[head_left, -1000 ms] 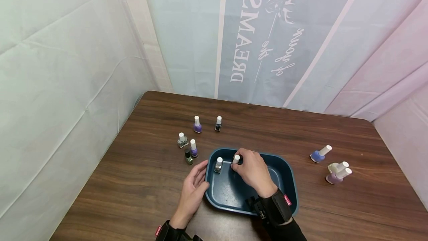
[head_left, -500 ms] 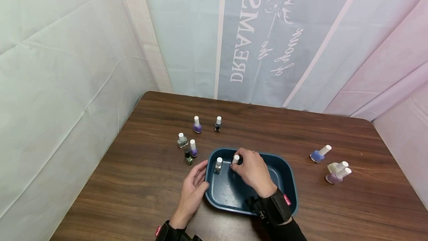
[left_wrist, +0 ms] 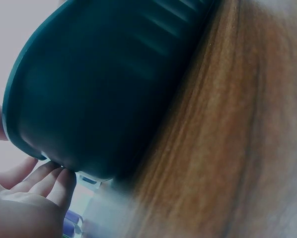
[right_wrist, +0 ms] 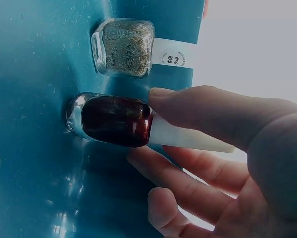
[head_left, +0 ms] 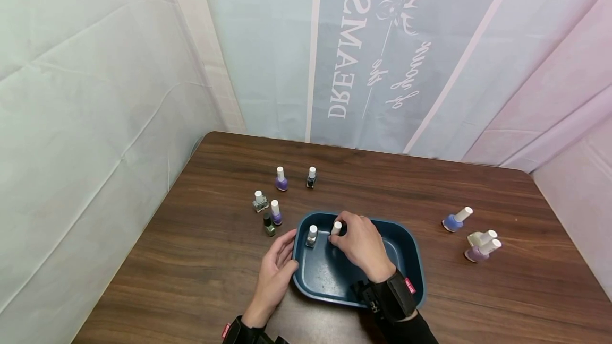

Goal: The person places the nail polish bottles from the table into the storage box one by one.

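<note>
A dark-red nail polish bottle (right_wrist: 116,121) with a white cap stands in the blue tray (head_left: 325,277). My right hand (head_left: 360,243) pinches it by the cap; in the right wrist view the thumb lies along the cap's near side, other fingers behind. Just left of it in the tray is a gold-glitter nail polish bottle (head_left: 311,238), upright and white-capped. At the tray's left side, my left hand (head_left: 274,277) rests with its fingers extended against the outer wall. The left wrist view has those fingertips (left_wrist: 64,186) touching the tray's wall (left_wrist: 89,99).
Beyond the left hand stand a green bottle (head_left: 269,225) with a black cap, purple bottles (head_left: 277,216) (head_left: 281,183), a clear-looking bottle (head_left: 260,205) and a dark one (head_left: 311,180). Blue (head_left: 451,223), pale (head_left: 475,239) and mauve (head_left: 475,255) bottles stand right on the wooden table (head_left: 191,280).
</note>
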Demonstrator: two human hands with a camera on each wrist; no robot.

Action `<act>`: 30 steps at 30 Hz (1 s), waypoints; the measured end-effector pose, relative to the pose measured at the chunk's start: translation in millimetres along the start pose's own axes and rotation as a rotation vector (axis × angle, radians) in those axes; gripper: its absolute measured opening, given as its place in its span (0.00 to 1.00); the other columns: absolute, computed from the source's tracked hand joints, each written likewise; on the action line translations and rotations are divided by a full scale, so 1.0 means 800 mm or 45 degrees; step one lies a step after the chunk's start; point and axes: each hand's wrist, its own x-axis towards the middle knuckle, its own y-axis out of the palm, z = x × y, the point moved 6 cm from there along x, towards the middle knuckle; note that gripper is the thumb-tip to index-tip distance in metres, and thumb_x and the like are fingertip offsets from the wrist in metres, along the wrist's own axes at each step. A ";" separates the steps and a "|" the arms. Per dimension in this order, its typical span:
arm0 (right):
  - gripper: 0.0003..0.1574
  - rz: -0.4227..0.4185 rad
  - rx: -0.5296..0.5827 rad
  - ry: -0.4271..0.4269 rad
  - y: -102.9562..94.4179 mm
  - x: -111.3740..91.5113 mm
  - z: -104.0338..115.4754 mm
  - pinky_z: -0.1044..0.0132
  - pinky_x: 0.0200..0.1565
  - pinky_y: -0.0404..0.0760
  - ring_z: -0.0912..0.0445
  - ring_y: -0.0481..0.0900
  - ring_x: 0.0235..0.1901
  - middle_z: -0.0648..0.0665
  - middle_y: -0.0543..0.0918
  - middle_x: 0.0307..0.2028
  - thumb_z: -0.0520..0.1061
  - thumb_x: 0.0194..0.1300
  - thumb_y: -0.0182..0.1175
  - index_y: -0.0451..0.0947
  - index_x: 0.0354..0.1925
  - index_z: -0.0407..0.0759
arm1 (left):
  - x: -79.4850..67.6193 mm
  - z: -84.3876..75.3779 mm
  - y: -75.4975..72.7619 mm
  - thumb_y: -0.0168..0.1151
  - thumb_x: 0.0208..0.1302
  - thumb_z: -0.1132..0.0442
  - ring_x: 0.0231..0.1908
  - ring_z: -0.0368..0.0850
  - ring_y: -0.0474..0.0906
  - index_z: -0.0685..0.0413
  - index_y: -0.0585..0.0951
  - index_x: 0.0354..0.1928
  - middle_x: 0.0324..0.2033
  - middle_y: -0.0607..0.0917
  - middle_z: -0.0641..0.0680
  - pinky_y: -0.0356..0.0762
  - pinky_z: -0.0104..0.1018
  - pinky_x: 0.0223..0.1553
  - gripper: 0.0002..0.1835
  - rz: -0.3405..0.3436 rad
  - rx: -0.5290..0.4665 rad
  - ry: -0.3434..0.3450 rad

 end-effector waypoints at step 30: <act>0.24 -0.064 -0.064 0.043 -0.032 -0.019 -0.005 0.58 0.36 0.77 0.52 0.77 0.40 0.44 0.84 0.44 0.50 0.53 0.70 0.81 0.48 0.45 | -0.001 0.001 0.000 0.47 0.50 0.82 0.67 0.56 0.65 0.65 0.68 0.65 0.65 0.70 0.64 0.65 0.21 0.61 0.34 -0.034 -0.004 0.013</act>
